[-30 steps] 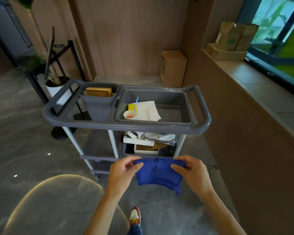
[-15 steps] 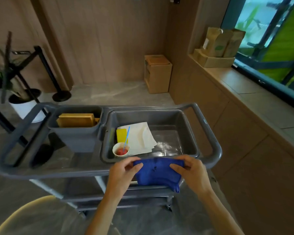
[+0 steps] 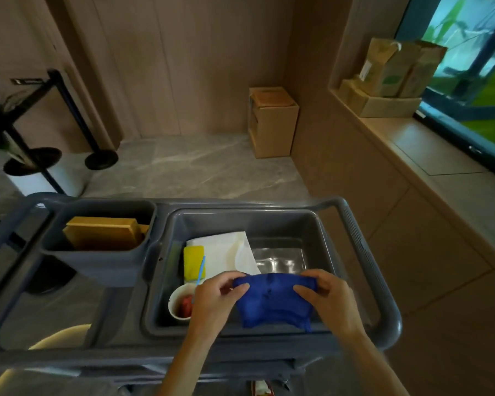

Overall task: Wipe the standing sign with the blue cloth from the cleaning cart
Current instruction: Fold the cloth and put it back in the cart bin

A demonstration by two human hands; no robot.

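I hold the blue cloth point(image 3: 273, 302) stretched between both hands over the front of the grey cleaning cart's point(image 3: 383, 295) top tray. My left hand point(image 3: 216, 301) pinches its upper left edge and my right hand point(image 3: 330, 301) pinches its upper right edge. The cloth hangs down in a loose fold. The black standing sign point(image 3: 0, 132) is at the far left edge, blurred and partly cut off, well away from my hands.
The tray holds a white paper sheet point(image 3: 223, 250), a yellow sponge point(image 3: 193, 261) and a small cup point(image 3: 180, 302) with a blue straw. A grey bin point(image 3: 97, 252) with brown boards sits left. A cardboard box point(image 3: 273, 121) stands by the wall; paper bags point(image 3: 395, 70) rest on the right ledge.
The cart has come much closer and lower in view, and the view has swung right. Both hands keep hold of the cloth, which now sits over the top tray instead of below it.
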